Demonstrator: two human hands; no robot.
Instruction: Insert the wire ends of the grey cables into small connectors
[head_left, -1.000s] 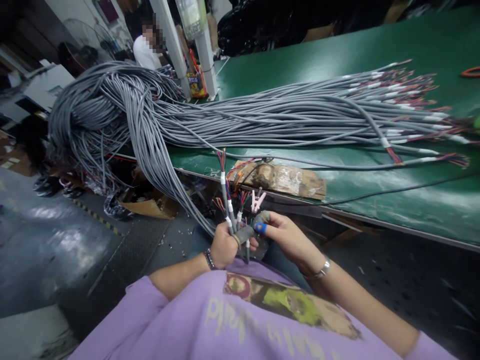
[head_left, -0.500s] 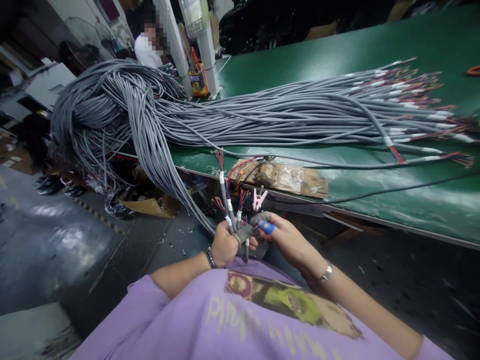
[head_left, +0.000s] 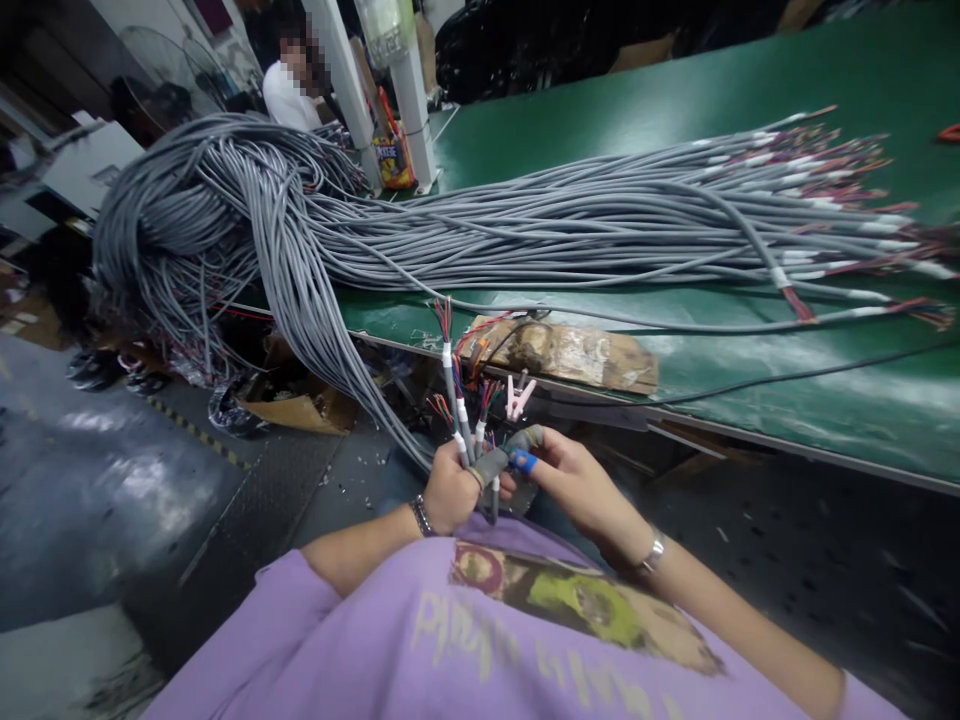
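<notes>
Several grey cables (head_left: 465, 432) are gripped in my left hand (head_left: 454, 492), their white-banded ends and fanned coloured wires sticking up above the fist. A grey finger cover wraps the left thumb. My right hand (head_left: 564, 468) is closed beside it, fingertips meeting the left thumb; it has a grey finger cover and a blue wrap on the thumb. Whatever is pinched between the right fingertips is too small to make out. A pale pink clothespin-like clip (head_left: 519, 398) stands just beyond my hands at the bench edge.
A thick bundle of grey cables (head_left: 525, 235) lies along the green bench (head_left: 825, 400), heaped and hanging over at the left. A wooden block (head_left: 592, 358) sits at the bench edge. Beyond, a person in white (head_left: 291, 98) is near a white post (head_left: 411, 120). An open cardboard box (head_left: 300, 405) stands below.
My left hand stays around the cables. The right thumb and fingers shift slightly at the left thumb, turning in small motions. The view sways a little.
</notes>
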